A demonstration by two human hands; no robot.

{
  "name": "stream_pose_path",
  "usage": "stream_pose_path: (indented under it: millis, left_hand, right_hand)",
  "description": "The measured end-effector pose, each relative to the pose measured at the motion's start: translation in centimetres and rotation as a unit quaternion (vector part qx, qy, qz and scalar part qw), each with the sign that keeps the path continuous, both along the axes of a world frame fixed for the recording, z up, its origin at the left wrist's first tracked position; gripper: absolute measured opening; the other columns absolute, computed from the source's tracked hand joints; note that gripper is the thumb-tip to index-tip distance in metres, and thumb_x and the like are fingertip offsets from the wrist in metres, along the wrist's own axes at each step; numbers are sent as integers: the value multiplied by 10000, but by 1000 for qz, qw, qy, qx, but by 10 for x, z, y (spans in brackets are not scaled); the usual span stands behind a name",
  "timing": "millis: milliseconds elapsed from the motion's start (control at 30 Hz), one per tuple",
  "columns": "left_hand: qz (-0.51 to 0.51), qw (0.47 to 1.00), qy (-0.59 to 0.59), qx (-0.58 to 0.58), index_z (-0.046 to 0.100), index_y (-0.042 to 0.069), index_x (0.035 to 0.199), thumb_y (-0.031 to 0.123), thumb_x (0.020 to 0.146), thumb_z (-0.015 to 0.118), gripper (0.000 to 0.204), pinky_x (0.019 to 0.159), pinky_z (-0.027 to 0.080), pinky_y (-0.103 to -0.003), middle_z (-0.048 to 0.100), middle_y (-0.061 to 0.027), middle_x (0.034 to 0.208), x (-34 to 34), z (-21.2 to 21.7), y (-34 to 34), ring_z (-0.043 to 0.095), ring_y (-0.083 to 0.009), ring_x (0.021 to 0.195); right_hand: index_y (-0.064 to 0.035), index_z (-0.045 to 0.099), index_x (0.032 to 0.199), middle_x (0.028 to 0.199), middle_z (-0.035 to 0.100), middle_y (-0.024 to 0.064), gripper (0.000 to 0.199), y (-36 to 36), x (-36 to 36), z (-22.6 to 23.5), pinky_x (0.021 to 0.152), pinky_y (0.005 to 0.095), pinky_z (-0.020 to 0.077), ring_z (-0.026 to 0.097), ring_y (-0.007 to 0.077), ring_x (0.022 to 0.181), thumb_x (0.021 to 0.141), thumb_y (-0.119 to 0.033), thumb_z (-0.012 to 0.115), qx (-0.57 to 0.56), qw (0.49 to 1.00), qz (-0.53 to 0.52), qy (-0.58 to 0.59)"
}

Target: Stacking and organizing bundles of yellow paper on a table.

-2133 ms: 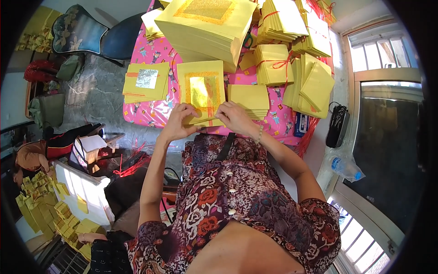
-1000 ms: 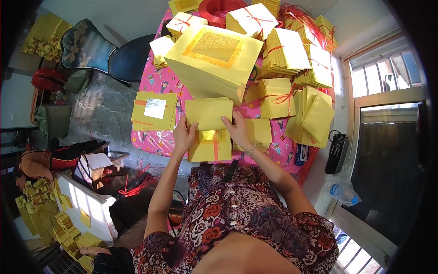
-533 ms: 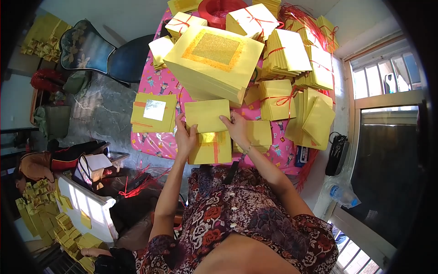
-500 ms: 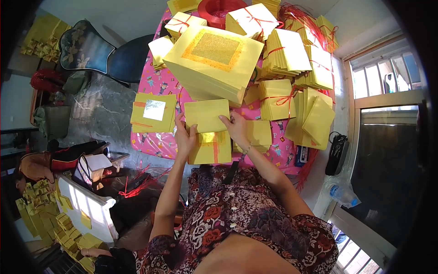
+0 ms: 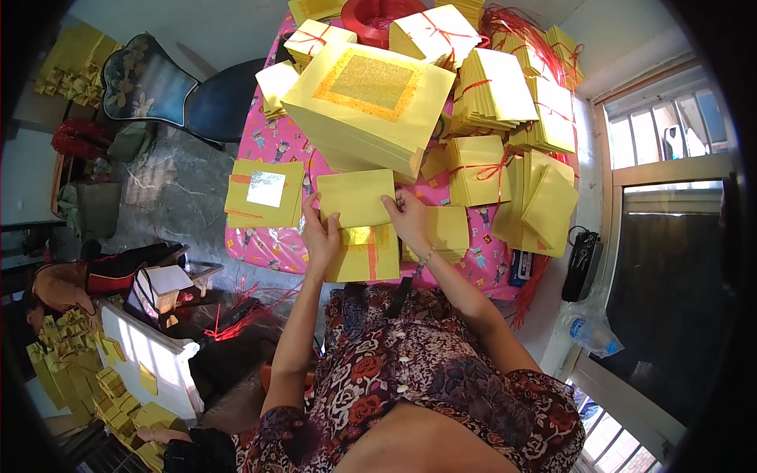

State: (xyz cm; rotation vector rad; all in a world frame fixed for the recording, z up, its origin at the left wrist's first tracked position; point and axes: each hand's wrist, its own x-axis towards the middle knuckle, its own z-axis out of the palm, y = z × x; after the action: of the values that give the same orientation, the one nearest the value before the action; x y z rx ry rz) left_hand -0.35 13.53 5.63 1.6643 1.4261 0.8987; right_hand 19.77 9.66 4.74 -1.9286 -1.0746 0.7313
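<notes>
A folded yellow paper [image 5: 355,199] is held flat over the pink-covered table, level across both hands. Its left edge and lower left corner are gripped by my left hand [image 5: 320,236], thumb on top. At the right edge, my right hand [image 5: 410,222] pinches it with curled fingers. Just below lies a yellow sheet [image 5: 359,264] with a shiny gold patch and orange bands, partly covered by the held paper. Beside my right wrist is a low stack of yellow paper [image 5: 447,232]. Left of my left hand, a yellow pile [image 5: 236,197] carries a white note [image 5: 266,189].
A tall yellow paper stack [image 5: 426,87] with a gold square stands beyond my hands. Bundles tied with red string [image 5: 479,169] crowd the right, near a red basin [image 5: 371,35]. A dark chair [image 5: 225,102] is at the left; a bottle [image 5: 591,335] lies by the window.
The held paper has shifted very slightly left and up. My right fingers have curled in closer at its right edge; my left hand is nearly unmoved.
</notes>
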Motion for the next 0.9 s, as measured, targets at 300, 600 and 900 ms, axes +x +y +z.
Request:
stream_pose_path:
  millis: [300, 600, 900]
  left_hand:
    - [1, 999, 10, -33, 353, 109, 1395, 130, 919, 610, 541, 667, 495, -386, 637, -150, 871, 2, 5, 3, 652, -293, 763]
    - [7, 998, 54, 17, 446, 105, 1266, 136, 918, 614, 388, 674, 499, -403, 632, -181, 875, 5, -3, 4, 650, -337, 774]
    - [10, 999, 50, 14, 562, 82, 1093, 118, 880, 653, 234, 723, 493, -397, 606, -149, 906, 5, -4, 5, 622, -324, 820]
  right_hand:
    - [-6, 625, 799, 670, 632, 137, 336, 4, 0, 3, 563, 395, 460, 614, 283, 594, 867, -323, 715, -19, 999, -27, 14]
    - [-6, 645, 807, 671, 646, 138, 330, 7, 3, 11, 566, 396, 469, 632, 285, 600, 857, -323, 723, -56, 998, -17, -14]
    - [-12, 649, 804, 690, 663, 146, 341, 7, 2, 14, 569, 407, 472, 644, 304, 615, 851, -342, 723, -76, 997, -17, -22]
